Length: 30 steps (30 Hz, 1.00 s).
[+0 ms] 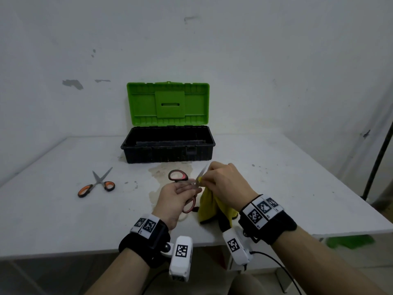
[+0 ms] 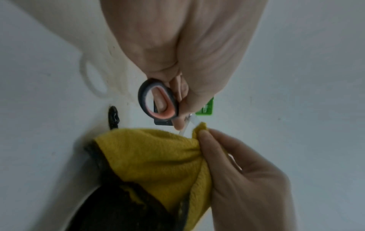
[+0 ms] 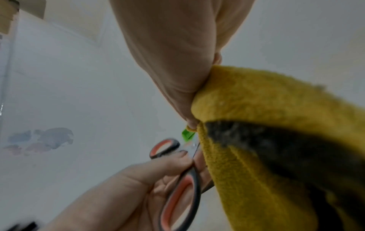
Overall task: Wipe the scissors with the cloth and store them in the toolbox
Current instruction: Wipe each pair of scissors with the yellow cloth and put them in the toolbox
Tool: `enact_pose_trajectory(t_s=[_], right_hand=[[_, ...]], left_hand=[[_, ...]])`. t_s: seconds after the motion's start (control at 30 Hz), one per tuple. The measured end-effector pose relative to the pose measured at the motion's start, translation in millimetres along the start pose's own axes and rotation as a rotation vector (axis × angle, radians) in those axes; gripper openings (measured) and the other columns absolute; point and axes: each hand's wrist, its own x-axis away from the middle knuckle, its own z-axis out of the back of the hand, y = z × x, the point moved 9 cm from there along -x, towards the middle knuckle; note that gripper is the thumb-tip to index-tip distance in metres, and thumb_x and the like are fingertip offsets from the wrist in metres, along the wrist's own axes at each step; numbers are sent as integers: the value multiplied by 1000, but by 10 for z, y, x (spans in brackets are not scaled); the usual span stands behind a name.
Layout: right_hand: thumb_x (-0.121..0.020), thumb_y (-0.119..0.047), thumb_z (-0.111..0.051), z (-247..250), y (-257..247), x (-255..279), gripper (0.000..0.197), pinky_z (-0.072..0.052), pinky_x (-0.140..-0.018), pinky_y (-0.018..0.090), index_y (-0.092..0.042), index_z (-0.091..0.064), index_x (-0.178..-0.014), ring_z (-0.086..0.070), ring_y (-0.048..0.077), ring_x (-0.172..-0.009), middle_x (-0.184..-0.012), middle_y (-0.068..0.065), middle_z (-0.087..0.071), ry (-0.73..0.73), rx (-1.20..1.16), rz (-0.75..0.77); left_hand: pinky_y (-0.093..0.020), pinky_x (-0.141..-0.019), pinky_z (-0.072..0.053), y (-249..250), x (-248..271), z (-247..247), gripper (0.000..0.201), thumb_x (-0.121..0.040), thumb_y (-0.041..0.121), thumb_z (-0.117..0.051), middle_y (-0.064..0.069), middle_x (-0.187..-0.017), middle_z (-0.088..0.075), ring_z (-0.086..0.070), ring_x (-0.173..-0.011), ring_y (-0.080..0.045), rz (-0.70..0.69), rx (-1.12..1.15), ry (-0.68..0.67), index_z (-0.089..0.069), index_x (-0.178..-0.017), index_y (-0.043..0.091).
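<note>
Scissors (image 1: 185,189) (oval black-red loops) gripped by left hand (image 1: 172,200); right hand (image 1: 225,182) pinches nubby yellow cloth (image 1: 209,206), seemingly on the blade.

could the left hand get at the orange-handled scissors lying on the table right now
Probably not yet: the path across the white table to the orange-handled scissors looks free, but the left hand grips the red-handled scissors that the right hand wipes.
</note>
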Motion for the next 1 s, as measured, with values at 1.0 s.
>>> enact_pose_trajectory(t_s=[1.0], right_hand=[[-91,-56,-50,-381,951,155,34,-45,-85,31,-29,-70,-98,-60,7,-90,-96,-11,-68,-126,-292,-450]], left_hand=[[-24,-75,-57,-99,-377,-340,8,-92,-7,-58,-22,-99,-74,-71,-91,-22,72,383,118,-65,-94,-6]])
